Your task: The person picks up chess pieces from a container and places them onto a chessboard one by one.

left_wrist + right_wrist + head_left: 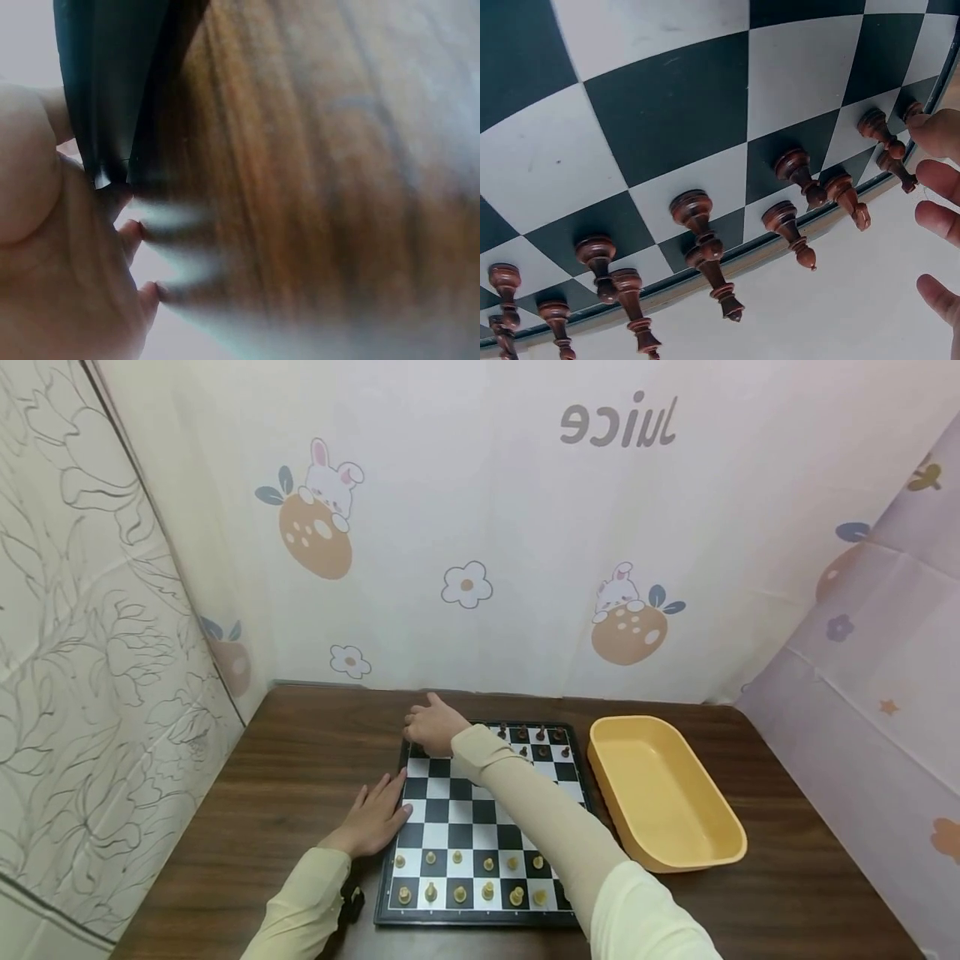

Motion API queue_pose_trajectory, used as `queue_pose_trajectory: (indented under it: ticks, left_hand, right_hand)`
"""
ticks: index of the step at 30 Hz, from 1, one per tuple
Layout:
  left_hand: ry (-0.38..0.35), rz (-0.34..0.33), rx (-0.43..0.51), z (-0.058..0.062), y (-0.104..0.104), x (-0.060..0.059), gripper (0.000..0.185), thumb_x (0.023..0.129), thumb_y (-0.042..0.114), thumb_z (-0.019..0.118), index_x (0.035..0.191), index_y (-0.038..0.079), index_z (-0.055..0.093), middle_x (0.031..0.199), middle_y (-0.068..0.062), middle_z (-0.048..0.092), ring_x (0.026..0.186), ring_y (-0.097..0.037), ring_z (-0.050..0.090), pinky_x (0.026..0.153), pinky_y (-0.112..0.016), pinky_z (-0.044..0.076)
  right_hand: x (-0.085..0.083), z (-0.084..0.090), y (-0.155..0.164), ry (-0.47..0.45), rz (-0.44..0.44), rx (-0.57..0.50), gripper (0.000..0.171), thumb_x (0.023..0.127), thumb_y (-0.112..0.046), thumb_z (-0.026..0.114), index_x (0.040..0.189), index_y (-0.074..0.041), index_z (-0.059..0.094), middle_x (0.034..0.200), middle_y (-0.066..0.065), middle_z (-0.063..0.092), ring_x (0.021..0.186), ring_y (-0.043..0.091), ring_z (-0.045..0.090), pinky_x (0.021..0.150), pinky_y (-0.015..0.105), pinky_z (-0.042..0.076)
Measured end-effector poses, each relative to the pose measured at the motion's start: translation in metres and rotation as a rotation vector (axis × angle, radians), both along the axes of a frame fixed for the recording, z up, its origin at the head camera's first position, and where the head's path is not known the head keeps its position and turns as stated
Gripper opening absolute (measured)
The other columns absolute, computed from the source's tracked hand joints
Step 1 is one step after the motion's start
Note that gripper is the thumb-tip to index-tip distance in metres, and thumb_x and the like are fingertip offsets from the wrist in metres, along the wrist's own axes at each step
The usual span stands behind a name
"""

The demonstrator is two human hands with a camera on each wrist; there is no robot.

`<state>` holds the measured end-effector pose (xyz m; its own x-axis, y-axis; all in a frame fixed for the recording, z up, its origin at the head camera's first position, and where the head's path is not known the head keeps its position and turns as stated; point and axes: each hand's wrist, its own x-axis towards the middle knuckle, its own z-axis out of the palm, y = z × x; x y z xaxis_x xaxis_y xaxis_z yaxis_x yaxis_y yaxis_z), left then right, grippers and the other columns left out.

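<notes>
My right hand [437,727] reaches across the chessboard [483,812] to its far left corner. In the right wrist view its thumb and curled fingers pinch a brown chess piece [913,112]; only the base shows, the top being hidden by the thumb. Beside it stand a brown pawn [877,133] and other brown pieces in two rows along the far edge. My left hand [372,822] rests by the board's left edge, fingers extended, thumb at the border. The left wrist view shows its palm beside the dark board rim [112,82].
Cream-coloured pieces [460,893] stand in two rows on the near side of the board. A yellow plastic tub [667,793] sits right of the board on the brown wooden table [300,777]. A patterned curtain [465,635] hangs behind the table.
</notes>
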<state>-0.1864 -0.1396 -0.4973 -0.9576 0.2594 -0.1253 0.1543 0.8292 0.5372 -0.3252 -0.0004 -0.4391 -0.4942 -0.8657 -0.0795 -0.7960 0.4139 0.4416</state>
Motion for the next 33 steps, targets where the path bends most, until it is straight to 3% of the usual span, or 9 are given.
queue_pose_trajectory:
  ticks: [8,13,17,21,26,33]
  left_hand:
    - [0.001,-0.015,0.018,-0.003,-0.008,-0.004,0.061,0.102,0.03,0.04,0.151,0.001,0.019,0.153,-0.02,0.026,0.142,-0.038,0.015,0.111,-0.059,0.003]
    - [0.004,-0.02,0.003,-0.009,-0.015,-0.011,0.063,0.101,0.033,0.039,0.152,0.003,0.017,0.153,-0.019,0.025,0.142,-0.037,0.014,0.111,-0.059,0.003]
    - [0.025,-0.025,0.008,-0.006,-0.021,-0.013,0.064,0.101,0.033,0.039,0.151,0.0,0.018,0.152,-0.021,0.026,0.142,-0.04,0.014,0.11,-0.06,0.005]
    - [0.031,-0.014,-0.017,0.003,-0.025,-0.013,0.066,0.1,0.037,0.04,0.151,0.0,0.019,0.153,-0.024,0.021,0.142,-0.042,0.006,0.109,-0.063,0.003]
    - [0.069,0.026,-0.096,0.013,-0.03,-0.015,0.071,0.098,0.042,0.042,0.152,0.002,0.018,0.156,-0.022,0.012,0.143,-0.04,-0.005,0.104,-0.069,-0.005]
    - [0.225,0.011,-0.173,0.045,-0.041,-0.012,0.077,0.095,0.049,0.05,0.152,0.007,0.02,0.157,-0.018,0.015,0.143,-0.038,0.0,0.1,-0.07,-0.012]
  right_hand:
    - [0.007,0.012,0.012,0.009,0.023,-0.045,0.033,0.085,-0.022,0.072,0.118,-0.026,0.068,0.12,-0.005,0.064,0.111,0.013,0.055,0.103,0.051,0.035]
    - [0.011,0.027,0.031,-0.067,-0.025,-0.094,0.034,0.085,-0.026,0.072,0.118,-0.026,0.067,0.119,-0.006,0.063,0.114,0.014,0.052,0.106,0.053,0.029]
    - [0.012,0.039,0.055,-0.104,-0.052,-0.157,0.031,0.085,-0.026,0.071,0.115,-0.024,0.069,0.112,-0.006,0.063,0.109,0.015,0.053,0.106,0.054,0.028]
    - [0.014,0.052,0.083,-0.103,-0.077,-0.21,0.029,0.084,-0.028,0.072,0.112,-0.021,0.069,0.106,-0.005,0.062,0.107,0.016,0.053,0.105,0.054,0.028]
    - [0.02,0.066,0.12,-0.082,-0.159,-0.258,0.032,0.085,-0.035,0.07,0.113,-0.019,0.067,0.113,-0.002,0.062,0.112,0.019,0.052,0.106,0.054,0.027]
    - [0.039,0.079,0.175,-0.151,-0.294,-0.394,0.046,0.09,-0.042,0.062,0.126,-0.014,0.06,0.129,0.004,0.056,0.124,0.025,0.045,0.108,0.059,0.018]
